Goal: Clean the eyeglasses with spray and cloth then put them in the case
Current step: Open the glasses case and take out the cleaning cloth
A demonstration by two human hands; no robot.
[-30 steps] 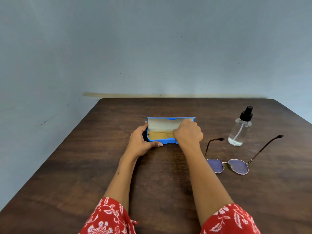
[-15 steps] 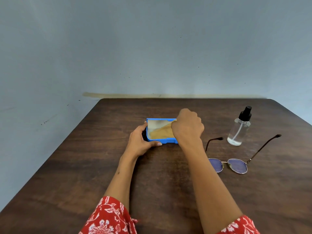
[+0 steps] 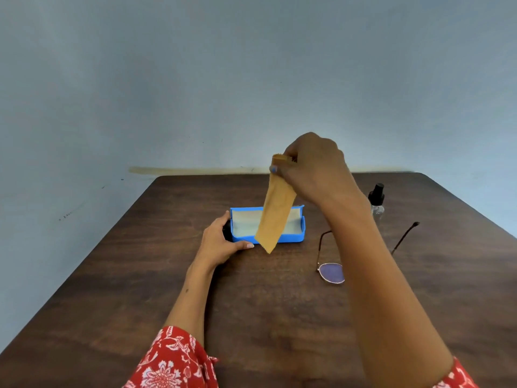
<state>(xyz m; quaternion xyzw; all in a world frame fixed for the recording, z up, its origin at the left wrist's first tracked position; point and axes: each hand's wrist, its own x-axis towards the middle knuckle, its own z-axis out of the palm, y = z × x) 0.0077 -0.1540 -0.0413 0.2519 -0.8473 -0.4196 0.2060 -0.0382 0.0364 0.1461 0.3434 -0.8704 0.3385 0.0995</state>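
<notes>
Orange cloth [image 3: 275,208] hangs from the right hand [image 3: 313,166], which is raised above the table [image 3: 112,289] and pinches the cloth's top edge between thumb and curled fingers. The cloth hangs as a long folded strip, tilted slightly, with its lower corner in front of the near wall of the case [image 3: 291,238]; whether that corner touches anything cannot be told. The blue case lies open on the dark wooden table, its pale lining visible on either side of the cloth. The left hand [image 3: 221,243] rests on the table at the case's left end, with the thumb laid along the near wall and the fingers curved round the end wall, steadying it. The glasses [image 3: 331,273] lie on the table to the right of the case, apart from it, lenses toward the person and temples unfolded, pointing away; the right forearm covers one lens and part of the frame. The spray bottle [image 3: 377,201], clear with a black pump top, stands upright beyond the glasses near the table's right edge, partly hidden behind the same forearm. Red floral sleeves [image 3: 173,362] show at the bottom of the view. A plain grey-blue wall [image 3: 195,79] stands behind the table.
</notes>
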